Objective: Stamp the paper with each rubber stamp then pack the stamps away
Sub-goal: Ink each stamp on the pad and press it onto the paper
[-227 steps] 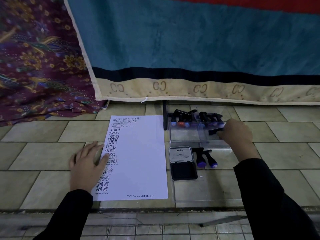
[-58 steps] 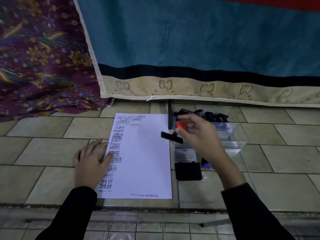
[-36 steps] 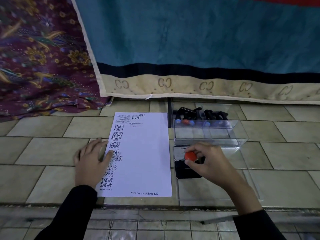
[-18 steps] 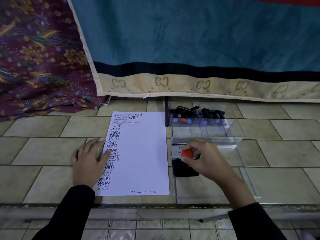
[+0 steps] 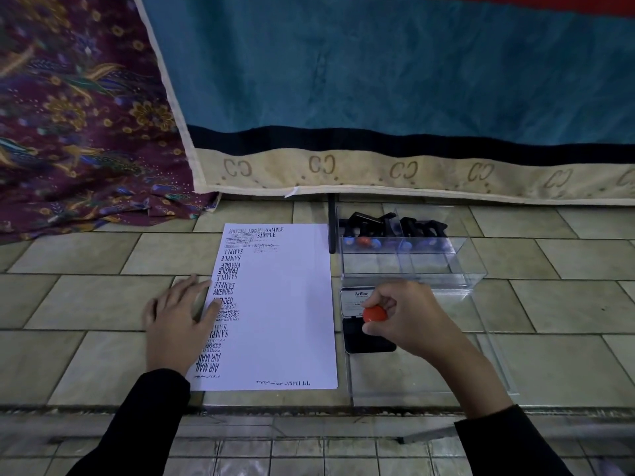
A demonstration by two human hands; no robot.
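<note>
A white sheet of paper (image 5: pixel 285 304) lies on the tiled ledge, with many black stamp prints down its left side. My left hand (image 5: pixel 178 321) rests flat on its left edge, fingers spread. My right hand (image 5: pixel 409 317) grips a stamp with a red knob (image 5: pixel 375 314) and holds it down on the open black ink pad (image 5: pixel 366 341), just right of the paper. A clear plastic box (image 5: pixel 443 266) behind the pad holds several black stamps (image 5: pixel 395 228) with blue and red knobs.
The box's clear lid (image 5: pixel 446 372) lies flat under the ink pad. A teal blanket with a beige border (image 5: pixel 378 170) hangs behind. A purple patterned cloth (image 5: pixel 79 132) is at the left. The ledge's front edge (image 5: pixel 309 408) drops to a lower tiled surface.
My right hand took a red-knobbed stamp out of the box, carried it toward me and lowered it onto the ink pad. My left hand stayed on the paper.
</note>
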